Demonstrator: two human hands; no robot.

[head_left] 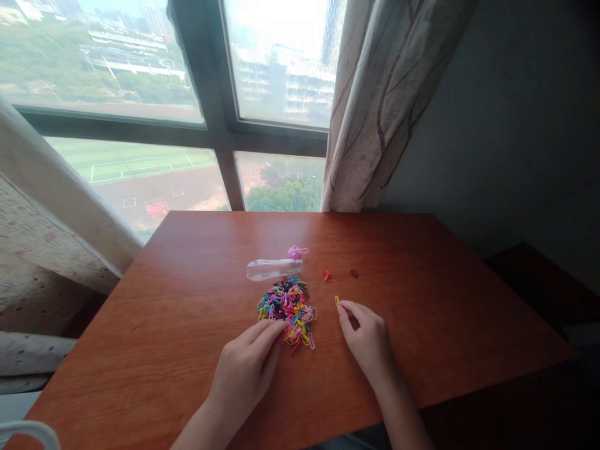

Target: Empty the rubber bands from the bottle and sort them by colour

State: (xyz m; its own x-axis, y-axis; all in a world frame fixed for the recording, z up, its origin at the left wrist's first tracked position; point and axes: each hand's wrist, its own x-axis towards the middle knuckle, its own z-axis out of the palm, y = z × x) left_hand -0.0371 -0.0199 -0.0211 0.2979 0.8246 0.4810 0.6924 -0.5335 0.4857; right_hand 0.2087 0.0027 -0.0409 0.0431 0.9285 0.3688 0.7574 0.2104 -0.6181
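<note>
A heap of small coloured elastic bands (289,309) lies in the middle of a reddish wooden table (187,325). My left hand (246,369) rests at the heap's near edge, fingers stretched out and touching the bands. My right hand (365,337) lies to the right of the heap, fingertips pinched on a small yellow band (337,300). A red band (327,275) and a dark band (354,273) lie apart on the table beyond my right hand. A clear plastic bottle (273,269) lies on its side behind the heap, its pink cap (296,252) beside it.
A large window (210,125) rises behind the table, with patterned curtains (379,106) at the right and lower left. A dark wall (515,125) stands at the right. A white curved object (28,431) shows at the bottom left corner.
</note>
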